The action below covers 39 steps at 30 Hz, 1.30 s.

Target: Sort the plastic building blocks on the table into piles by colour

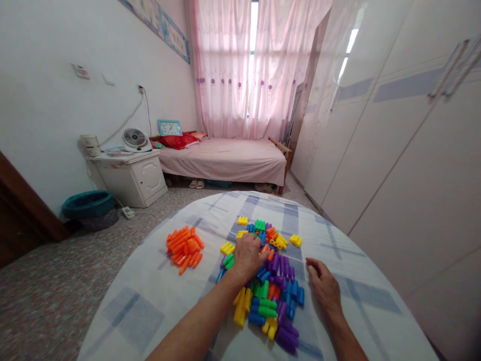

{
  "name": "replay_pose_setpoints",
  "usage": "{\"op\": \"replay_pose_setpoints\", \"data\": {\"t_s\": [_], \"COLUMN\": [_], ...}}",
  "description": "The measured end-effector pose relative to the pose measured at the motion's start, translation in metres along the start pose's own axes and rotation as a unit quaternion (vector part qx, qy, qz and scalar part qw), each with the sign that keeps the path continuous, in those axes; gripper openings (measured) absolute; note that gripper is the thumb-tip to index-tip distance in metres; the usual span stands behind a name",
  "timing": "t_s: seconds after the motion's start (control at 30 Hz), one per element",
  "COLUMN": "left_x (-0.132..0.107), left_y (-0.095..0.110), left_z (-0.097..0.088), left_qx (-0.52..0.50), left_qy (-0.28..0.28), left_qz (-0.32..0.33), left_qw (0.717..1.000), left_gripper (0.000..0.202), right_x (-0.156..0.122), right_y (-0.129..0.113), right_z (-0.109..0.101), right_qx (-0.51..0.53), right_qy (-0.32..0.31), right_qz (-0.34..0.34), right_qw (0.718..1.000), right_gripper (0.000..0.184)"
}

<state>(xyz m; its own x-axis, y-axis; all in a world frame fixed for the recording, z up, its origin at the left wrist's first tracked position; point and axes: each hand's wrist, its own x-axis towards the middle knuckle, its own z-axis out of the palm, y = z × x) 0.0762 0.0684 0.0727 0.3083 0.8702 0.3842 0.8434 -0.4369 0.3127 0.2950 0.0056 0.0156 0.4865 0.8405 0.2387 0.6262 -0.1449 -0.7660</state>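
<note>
My left hand (247, 258) lies over a mixed pile of plastic tube-shaped building blocks. Its fingers bend down among the pieces, thumb apart from them; the fingertips are partly hidden. Orange blocks (271, 233) are just beyond and beside it. Purple blocks (283, 265), blue blocks (293, 296), green blocks (265, 307) and yellow blocks (240, 313) spread toward me. To the right of the pile, my right hand (325, 287) rests on the table with loosely bent fingers and nothing visible in them. A separate heap of only orange blocks (185, 246) sits left of the pile.
The round table (131, 311) wears a white and blue checked cloth. Beyond it stand a bed (233, 155), a white cabinet (139, 175) with a fan (135, 139), and a bin (90, 208). A tall white wardrobe (394, 175) lines the right side.
</note>
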Motion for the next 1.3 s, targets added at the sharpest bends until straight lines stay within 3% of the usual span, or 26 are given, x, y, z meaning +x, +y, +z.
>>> {"op": "replay_pose_setpoints", "data": {"t_s": [0.2, 0.57, 0.63, 0.73, 0.83, 0.93, 1.0, 1.1, 1.2, 1.3], "left_x": [0.008, 0.001, 0.001, 0.001, -0.005, -0.016, -0.021, -0.023, -0.017, -0.010], "left_y": [0.009, -0.004, -0.003, -0.008, -0.034, -0.078, -0.109, -0.141, -0.156, -0.162], "left_z": [0.018, 0.018, 0.017, 0.006, -0.019, -0.046, -0.059, -0.072, -0.074, -0.070], "left_qx": [0.031, 0.042, 0.023, -0.034, -0.062, -0.013, 0.047, 0.158, 0.212, 0.218], "left_qy": [-0.013, -0.035, -0.024, 0.036, 0.113, 0.147, 0.136, 0.072, 0.021, 0.005], "left_qz": [-0.028, 0.000, -0.001, -0.003, -0.017, -0.050, -0.077, -0.107, -0.109, -0.119], "left_qw": [0.999, 0.998, 0.999, 0.999, 0.991, 0.988, 0.987, 0.979, 0.971, 0.969], "left_gripper": [0.010, 0.011, 0.011, 0.010, 0.011, 0.012, 0.013, 0.016, 0.016, 0.017], "right_x": [0.002, 0.002, 0.003, 0.003, 0.004, 0.005, 0.005, 0.005, 0.005, 0.006], "right_y": [0.003, 0.006, 0.006, 0.008, 0.010, 0.012, 0.012, 0.012, 0.011, 0.010], "right_z": [-0.001, -0.002, -0.003, -0.004, -0.004, -0.002, -0.001, 0.000, -0.001, -0.002], "right_qx": [-0.003, -0.022, -0.022, -0.022, -0.021, -0.020, -0.018, -0.013, -0.013, -0.017], "right_qy": [-0.010, -0.021, -0.021, -0.025, -0.024, -0.018, -0.014, -0.014, -0.022, -0.030], "right_qz": [-0.005, 0.012, 0.016, 0.015, 0.013, 0.009, 0.004, 0.000, 0.005, 0.018], "right_qw": [1.000, 0.999, 0.999, 0.999, 0.999, 1.000, 1.000, 1.000, 1.000, 0.999], "right_gripper": [0.043, 0.046, 0.046, 0.046, 0.046, 0.045, 0.045, 0.045, 0.045, 0.048]}}
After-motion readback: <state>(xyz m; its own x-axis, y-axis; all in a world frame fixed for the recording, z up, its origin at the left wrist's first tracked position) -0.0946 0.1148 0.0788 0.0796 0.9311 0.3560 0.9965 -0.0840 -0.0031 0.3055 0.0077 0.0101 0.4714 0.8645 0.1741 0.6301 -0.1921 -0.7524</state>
